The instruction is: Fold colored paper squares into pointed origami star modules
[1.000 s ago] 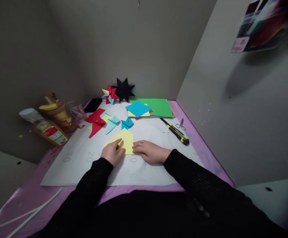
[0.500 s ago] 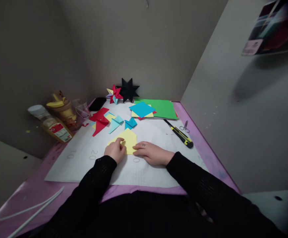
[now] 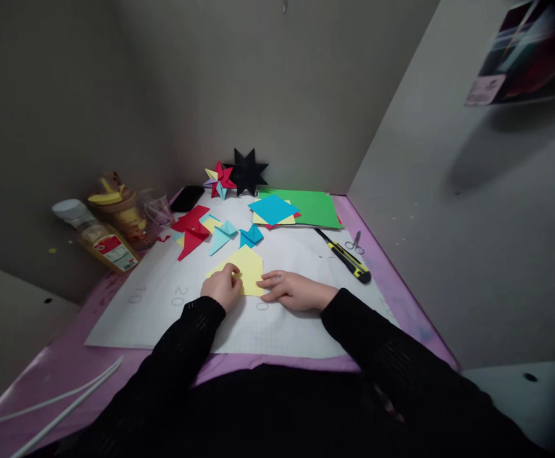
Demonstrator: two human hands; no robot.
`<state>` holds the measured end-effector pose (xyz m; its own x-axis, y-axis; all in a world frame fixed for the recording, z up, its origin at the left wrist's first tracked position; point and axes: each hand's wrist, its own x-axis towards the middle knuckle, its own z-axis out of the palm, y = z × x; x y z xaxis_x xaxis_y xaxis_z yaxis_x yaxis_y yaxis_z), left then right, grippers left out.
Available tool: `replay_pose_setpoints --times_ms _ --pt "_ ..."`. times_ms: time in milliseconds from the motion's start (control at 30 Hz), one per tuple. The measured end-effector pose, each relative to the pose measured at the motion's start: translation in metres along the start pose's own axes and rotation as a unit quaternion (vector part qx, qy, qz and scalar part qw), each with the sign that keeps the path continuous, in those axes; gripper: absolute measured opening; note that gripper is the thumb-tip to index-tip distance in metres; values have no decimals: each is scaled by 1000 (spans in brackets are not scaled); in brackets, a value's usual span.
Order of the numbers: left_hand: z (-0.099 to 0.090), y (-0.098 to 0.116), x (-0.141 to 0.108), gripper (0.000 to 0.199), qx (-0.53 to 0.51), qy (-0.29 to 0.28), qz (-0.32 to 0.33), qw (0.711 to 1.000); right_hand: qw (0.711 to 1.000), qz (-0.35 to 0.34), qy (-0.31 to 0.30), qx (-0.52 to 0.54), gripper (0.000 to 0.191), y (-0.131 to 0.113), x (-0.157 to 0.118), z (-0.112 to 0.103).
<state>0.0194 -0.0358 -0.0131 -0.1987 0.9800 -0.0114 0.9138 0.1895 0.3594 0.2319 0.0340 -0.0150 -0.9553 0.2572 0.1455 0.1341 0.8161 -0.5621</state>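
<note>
A yellow paper (image 3: 251, 270) with a pointed top lies flat on the white sheet (image 3: 296, 331). My left hand (image 3: 223, 286) rests on its left part, fingers curled and pinched together at the paper. At the paper's right edge, my right hand (image 3: 294, 290) touches it with its fingertips, the fingers stretched out and slightly apart. Just beyond the paper are a folded blue piece (image 3: 251, 236), a folded light blue piece (image 3: 223, 236) and a folded red piece (image 3: 193, 239).
Coloured sheets (image 3: 313, 207) lie at the back, near a black paper star (image 3: 247, 172) and a red star (image 3: 220, 180). A cutter (image 3: 347, 257) and scissors (image 3: 356, 244) are on the right. A bottle (image 3: 100, 238), cup (image 3: 127, 213) and phone (image 3: 188, 199) stand or lie left.
The fingers of my right hand have shifted slightly at the paper's right edge. My left hand and the yellow paper look almost the same.
</note>
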Motion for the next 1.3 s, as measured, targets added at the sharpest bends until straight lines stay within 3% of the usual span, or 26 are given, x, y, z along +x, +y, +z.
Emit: replay_pose_setpoints --times_ms 300,400,500,900,1100,1300 --pt "3 -3 -2 17 14 13 23 1000 995 62 36 68 38 -1 -5 0" --pt "2 -2 -2 17 18 12 23 1000 998 27 51 35 49 -4 -3 2" --pt "2 -1 -3 18 23 12 19 999 999 -22 45 1 41 -3 -1 4" --pt "0 0 -3 19 9 8 12 1000 996 -26 57 -61 28 -3 2 12" --pt "1 -4 -4 26 -13 18 23 999 989 -4 30 -143 31 -15 7 13" --pt "1 -33 1 38 -99 51 84 990 977 24 -28 -211 45 -20 20 11"
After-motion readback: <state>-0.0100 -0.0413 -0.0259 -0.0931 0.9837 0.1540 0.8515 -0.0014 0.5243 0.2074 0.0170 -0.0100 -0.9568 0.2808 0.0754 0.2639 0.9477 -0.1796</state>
